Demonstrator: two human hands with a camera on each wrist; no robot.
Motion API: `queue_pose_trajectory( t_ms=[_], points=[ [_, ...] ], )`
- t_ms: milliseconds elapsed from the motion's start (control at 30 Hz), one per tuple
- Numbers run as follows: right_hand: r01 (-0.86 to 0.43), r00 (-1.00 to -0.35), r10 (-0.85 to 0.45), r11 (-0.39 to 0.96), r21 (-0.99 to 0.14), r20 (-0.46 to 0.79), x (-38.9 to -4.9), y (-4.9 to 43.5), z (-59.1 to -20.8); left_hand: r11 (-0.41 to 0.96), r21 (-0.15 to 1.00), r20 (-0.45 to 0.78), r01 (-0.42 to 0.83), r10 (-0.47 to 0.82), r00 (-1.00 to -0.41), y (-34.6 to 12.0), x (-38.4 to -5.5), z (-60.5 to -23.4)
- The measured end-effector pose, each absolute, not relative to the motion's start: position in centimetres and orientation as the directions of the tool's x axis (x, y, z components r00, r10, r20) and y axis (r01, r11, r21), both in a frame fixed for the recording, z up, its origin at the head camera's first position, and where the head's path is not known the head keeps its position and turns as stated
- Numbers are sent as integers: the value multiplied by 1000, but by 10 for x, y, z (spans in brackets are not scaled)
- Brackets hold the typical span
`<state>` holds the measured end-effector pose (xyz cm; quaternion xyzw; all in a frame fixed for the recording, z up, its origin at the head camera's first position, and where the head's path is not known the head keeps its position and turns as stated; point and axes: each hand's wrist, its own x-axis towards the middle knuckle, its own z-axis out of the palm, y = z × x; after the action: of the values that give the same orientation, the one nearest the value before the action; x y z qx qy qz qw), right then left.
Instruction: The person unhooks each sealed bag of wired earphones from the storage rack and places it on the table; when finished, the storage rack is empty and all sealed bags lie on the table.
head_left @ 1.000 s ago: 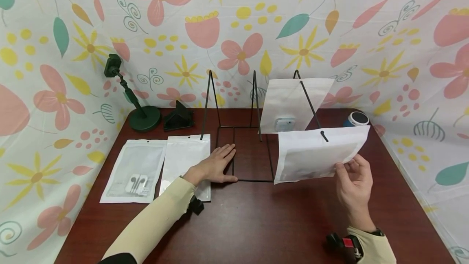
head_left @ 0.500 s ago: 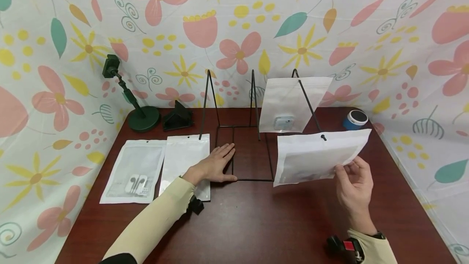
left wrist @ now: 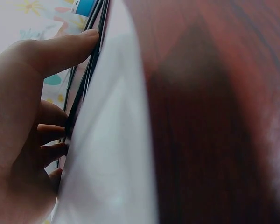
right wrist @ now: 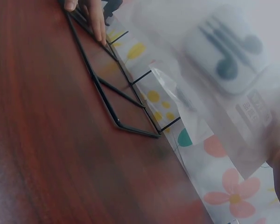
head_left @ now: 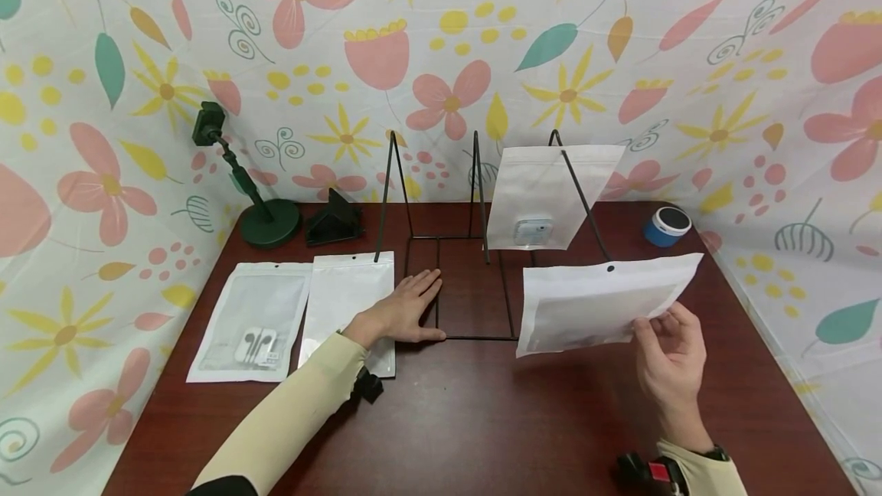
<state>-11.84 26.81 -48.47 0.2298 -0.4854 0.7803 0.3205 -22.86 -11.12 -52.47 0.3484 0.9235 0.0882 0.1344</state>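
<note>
My right hand [head_left: 671, 362] pinches the lower right edge of a white zip bag [head_left: 599, 305], held tilted at the front of a black wire display rack [head_left: 475, 339]. The bag's hang hole is right at the tip of the rack's right prong. In the right wrist view, earphones in a clear case [right wrist: 228, 51] show through the bag's clear side. My left hand [head_left: 403, 312] rests with straight fingers on the left of the rack's base, its thumb along the front bar. Farther back on the same prong hangs another white bag [head_left: 520, 190].
Two bags lie flat on the left of the brown table [head_left: 482, 419]: a clear-fronted bag [head_left: 265, 301] with earphones and a plain white bag [head_left: 347, 289]. Behind them stand a green phone stand [head_left: 272, 222] and a black holder [head_left: 334, 220]. A blue round jar [head_left: 667, 228] is back right.
My right hand has drawn the white bag toward me along the prong; its hang hole has slid from behind the prong's end to its tip. The left hand has stayed on the rack.
</note>
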Motion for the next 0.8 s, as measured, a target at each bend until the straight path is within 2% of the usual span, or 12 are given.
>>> queue_pose_trajectory(
  t_ms=[400, 633, 800],
  points=[
    [-716, -696, 295, -349, -605, 655, -107, 279, -491, 739, 260, -181, 622, 670, -720, -112, -228, -525],
    [-695, -719, 305, -277, -664, 625, -102, 291, -496, 742, 258, -193, 619, 667, -720, -111, -228, -525],
    [-694, -719, 318, -285, -661, 618, -103, 298, -498, 742, 260, -190, 618, 667, -721, -111, -228, -524]
  ],
)
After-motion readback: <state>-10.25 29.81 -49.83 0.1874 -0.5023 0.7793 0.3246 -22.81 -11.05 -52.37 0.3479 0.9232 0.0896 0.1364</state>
